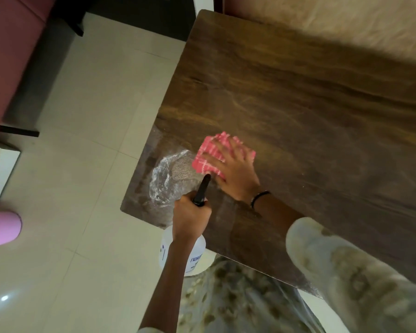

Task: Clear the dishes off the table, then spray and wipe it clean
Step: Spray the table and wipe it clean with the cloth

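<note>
My left hand point(190, 218) grips the spray bottle point(178, 251) off the desk point(298, 97) corner, nozzle aimed just beside my right hand point(233, 171), which presses flat on the pink cloth point(209, 157), ready to wipe the wet patch point(168, 174).

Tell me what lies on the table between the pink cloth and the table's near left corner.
In the head view, a wet, foamy patch of spray lies on the table between the pink cloth and that corner; nothing else lies on that stretch.
</note>
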Demonstrator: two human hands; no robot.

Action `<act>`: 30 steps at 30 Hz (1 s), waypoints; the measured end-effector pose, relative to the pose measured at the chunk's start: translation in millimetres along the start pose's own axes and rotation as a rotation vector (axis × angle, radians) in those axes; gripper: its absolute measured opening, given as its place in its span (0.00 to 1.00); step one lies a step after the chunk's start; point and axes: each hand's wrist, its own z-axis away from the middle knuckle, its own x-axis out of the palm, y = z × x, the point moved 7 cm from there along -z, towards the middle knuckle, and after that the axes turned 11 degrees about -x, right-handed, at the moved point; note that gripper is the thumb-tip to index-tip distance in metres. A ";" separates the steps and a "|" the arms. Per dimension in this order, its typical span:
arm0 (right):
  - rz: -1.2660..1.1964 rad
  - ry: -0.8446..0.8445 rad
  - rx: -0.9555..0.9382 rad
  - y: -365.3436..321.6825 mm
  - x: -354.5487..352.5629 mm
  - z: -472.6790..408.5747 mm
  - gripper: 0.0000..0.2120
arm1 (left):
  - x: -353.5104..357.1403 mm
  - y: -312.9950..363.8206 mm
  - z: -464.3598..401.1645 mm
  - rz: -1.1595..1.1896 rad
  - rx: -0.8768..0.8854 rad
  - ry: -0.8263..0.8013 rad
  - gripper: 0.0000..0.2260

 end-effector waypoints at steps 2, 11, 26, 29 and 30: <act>-0.002 -0.021 -0.132 -25.2 9.4 14.1 0.24 | -0.9 -1.3 1.3 0.001 -0.005 -0.015 0.13; 0.052 -0.099 -0.050 49.6 -7.2 54.6 0.26 | -18.0 -10.6 2.4 0.049 -0.006 0.021 0.13; 0.056 -0.160 -0.299 -15.6 18.2 37.5 0.26 | -57.3 -28.7 -21.1 0.038 -0.043 0.011 0.12; 0.081 -0.111 -0.132 -0.9 6.3 19.4 0.26 | -63.1 -29.7 -29.4 -0.008 -0.067 0.001 0.08; 0.072 -0.087 -0.070 -1.4 3.2 11.2 0.26 | -64.7 -30.1 -32.4 -0.009 -0.073 -0.001 0.08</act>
